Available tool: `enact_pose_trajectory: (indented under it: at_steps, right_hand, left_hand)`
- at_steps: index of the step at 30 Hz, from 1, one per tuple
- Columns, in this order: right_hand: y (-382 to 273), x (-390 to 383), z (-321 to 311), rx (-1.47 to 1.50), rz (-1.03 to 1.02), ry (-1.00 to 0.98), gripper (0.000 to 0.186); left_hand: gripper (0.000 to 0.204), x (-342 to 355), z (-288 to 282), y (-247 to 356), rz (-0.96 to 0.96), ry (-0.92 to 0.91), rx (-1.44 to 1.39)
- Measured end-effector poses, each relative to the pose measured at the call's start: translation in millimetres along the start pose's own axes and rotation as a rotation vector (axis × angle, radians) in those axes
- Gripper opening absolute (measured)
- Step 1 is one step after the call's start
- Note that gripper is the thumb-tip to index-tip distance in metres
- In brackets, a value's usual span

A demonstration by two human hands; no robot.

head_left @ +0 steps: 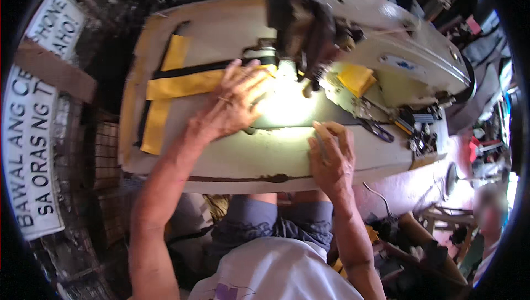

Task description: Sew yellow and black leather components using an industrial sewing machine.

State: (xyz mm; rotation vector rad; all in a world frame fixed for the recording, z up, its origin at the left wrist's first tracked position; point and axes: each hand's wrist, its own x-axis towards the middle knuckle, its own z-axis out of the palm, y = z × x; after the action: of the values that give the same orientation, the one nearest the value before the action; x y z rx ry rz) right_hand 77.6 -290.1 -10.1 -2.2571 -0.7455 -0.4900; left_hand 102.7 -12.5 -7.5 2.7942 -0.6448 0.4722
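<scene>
My left hand lies with fingers stretched out over the right end of a yellow fabric strip edged by a black band. That end runs toward the needle area of a sewing machine, where bright lamp light washes out detail. Across the strip's left part, another yellow piece with a black edge extends toward me. My right hand rests on the pale table near its front edge, fingers loosely bent and apart, with nothing visible in them.
Dark-handled scissors lie right of my right hand. A folded yellow piece sits against the machine, and small metal parts crowd the table's right end. White signs hang at left. Another person is at far right.
</scene>
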Motion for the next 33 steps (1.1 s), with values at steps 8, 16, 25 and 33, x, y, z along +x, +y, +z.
enact_pose_trajectory:
  at_steps: [8,16,25,33]
  right_hand:
    - [4,-2,-2,-0.053,-0.012,-0.021,0.026]
    - [-3,-5,5,-0.069,-0.04,0.037,0.017]
    - [4,-1,4,-0.011,-0.033,0.081,0.018]
    - [10,-5,6,-0.003,-0.034,0.109,0.023]
  left_hand:
    - [0.035,-33,-30,-65,-0.583,0.332,0.268]
    - [0.021,-75,-26,-194,-0.704,0.269,0.441]
    - [0.02,-151,-157,-144,-0.665,0.676,-0.563]
    - [0.03,-59,-15,44,-0.088,0.09,-0.091]
